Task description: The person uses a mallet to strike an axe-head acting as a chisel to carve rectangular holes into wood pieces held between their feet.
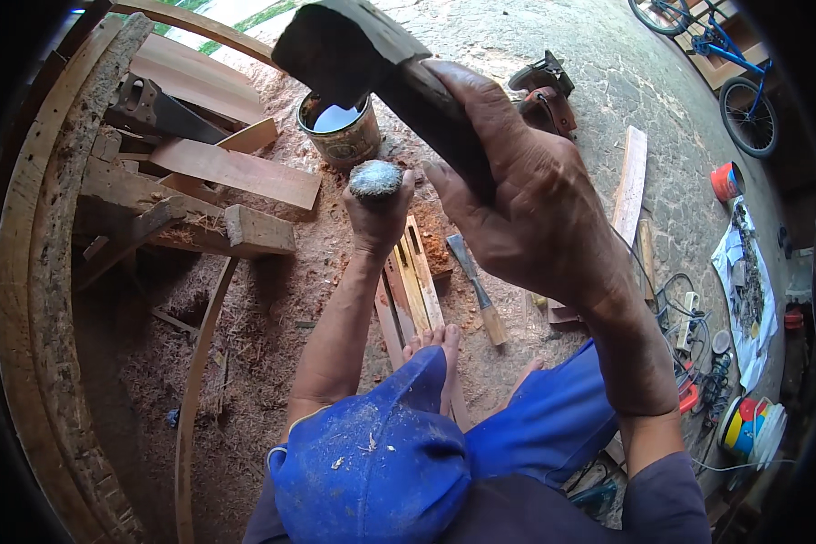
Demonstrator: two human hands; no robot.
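My right hand (548, 204) is closed round the handle of a dark, block-headed mallet (340, 54), raised close to the camera. Below and left of it, my left hand (378, 222) wraps an upright chisel (375, 179); only the round, frayed top of its handle shows, and its blade is hidden. Beneath that hand lie narrow wooden pieces (412, 295) with long slots cut in them. My bare foot (437, 341) rests on their near end. A second chisel (474, 283) with a wooden handle lies on the floor to the right of the slotted pieces.
A metal can (343, 136) of liquid stands ahead. Left are a handsaw (159, 113), boards (236, 172), a thick beam (245, 228) and curved timber (50, 272). Right are a power tool (546, 95), cables (675, 313), a colourful bucket (751, 426) and a blue bicycle (739, 59). Shavings cover the ground.
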